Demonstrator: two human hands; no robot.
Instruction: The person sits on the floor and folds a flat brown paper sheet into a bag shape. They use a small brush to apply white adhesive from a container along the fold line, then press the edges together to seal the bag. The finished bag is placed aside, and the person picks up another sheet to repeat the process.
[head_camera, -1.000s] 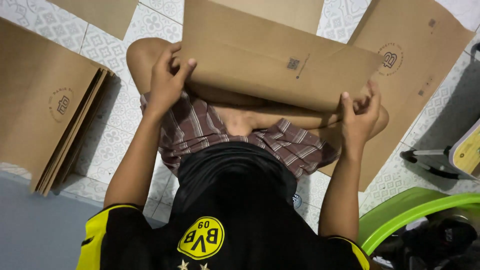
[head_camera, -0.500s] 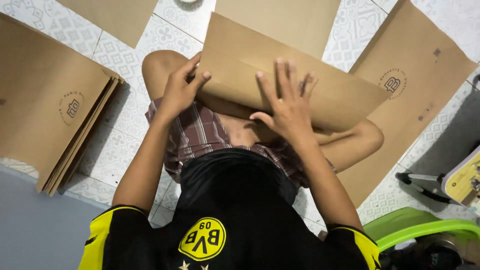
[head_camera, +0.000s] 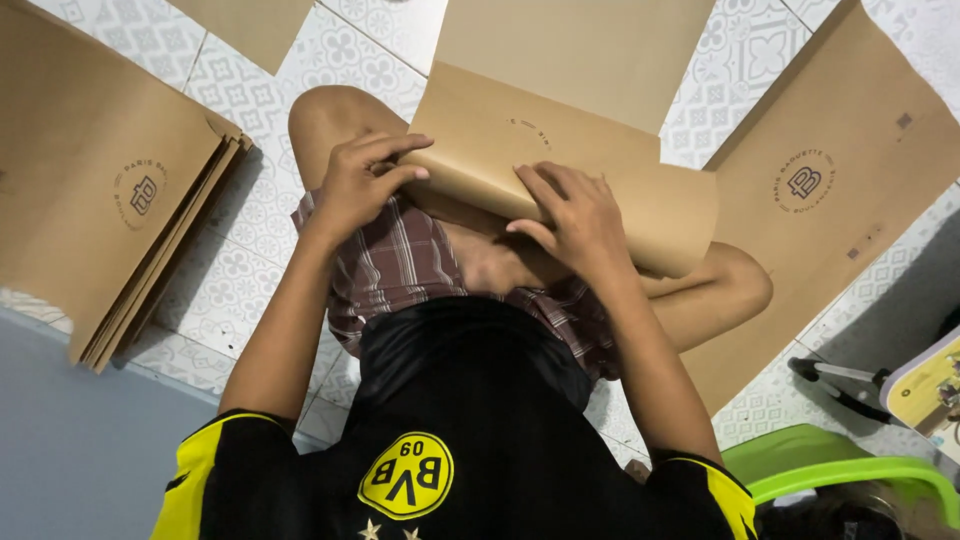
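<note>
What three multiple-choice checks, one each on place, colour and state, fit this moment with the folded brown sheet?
1. Where is the stack of flat brown sheets?
A. on the tiled floor at the person's left
B. on the green stool
C. across the lap

2. What colour is the stool?
A. red
B. green
C. white

3. How is the folded brown paper sheet held?
A. one hand only
B. untouched
C. both hands on its fold

Answers: 1 A, the stack lies by the left knee. 2 B, green rim. 3 C, the left hand grips the edge while the right hand presses flat.
</note>
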